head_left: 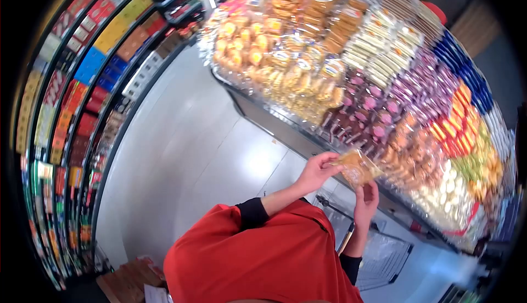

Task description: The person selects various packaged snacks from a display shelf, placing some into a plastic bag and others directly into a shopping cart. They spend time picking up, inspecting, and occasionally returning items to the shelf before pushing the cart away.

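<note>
A small clear-plastic packet (357,168) with golden-brown food inside is held up in front of the display's near edge. My left hand (317,173) pinches its left side between thumb and fingers. From below, my right hand (366,200) grips the lower right corner, its fingers curled. Just beyond the packet lie dark brown wrapped sweets with pink round labels (379,111). Tan wrapped pieces (411,149) sit to the right of them. What exactly is in the held packet is too blurred to name.
A large display table (263,102) heaped with wrapped snacks fills the upper right. Shelves of boxed goods (93,67) curve along the left. A wire cart (384,259) stands close at my right. Cardboard (129,281) lies on the floor (181,133) at lower left.
</note>
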`<state>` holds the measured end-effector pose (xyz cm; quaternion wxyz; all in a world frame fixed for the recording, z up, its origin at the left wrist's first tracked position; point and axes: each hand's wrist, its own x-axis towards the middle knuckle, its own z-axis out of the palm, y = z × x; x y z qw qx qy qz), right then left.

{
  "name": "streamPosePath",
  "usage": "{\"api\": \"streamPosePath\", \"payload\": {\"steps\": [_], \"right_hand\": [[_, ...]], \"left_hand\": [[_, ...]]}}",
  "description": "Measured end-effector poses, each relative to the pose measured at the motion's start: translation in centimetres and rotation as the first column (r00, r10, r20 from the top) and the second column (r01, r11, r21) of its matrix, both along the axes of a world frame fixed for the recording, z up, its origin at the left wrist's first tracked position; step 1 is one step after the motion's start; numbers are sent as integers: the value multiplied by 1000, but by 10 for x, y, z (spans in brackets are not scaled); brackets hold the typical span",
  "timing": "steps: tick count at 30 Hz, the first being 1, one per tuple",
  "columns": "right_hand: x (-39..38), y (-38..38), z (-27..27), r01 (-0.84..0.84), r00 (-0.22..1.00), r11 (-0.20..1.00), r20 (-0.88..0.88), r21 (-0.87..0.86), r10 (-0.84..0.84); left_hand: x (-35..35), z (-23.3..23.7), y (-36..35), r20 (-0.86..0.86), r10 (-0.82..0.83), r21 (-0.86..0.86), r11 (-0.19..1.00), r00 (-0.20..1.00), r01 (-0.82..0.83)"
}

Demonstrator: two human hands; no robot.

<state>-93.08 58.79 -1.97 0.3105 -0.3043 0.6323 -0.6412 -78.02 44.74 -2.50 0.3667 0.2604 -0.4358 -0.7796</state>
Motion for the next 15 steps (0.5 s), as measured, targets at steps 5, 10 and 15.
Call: {"api": "streamPosePath", "payload": {"steps": [5, 10, 15], "right_hand": [[8, -6, 7, 57, 996, 998, 67, -27, -55], [6, 10, 9, 153, 987, 988, -53, -8, -154], [7, 35, -1, 227, 968, 973, -98, -34, -229]], "left_hand": [[-8, 5, 2, 130, -94, -133, 985, 987, 111], [-2, 13, -2, 131, -196, -82, 975, 972, 207], [-15, 11, 0, 192, -305, -73, 943, 933, 324]]}}
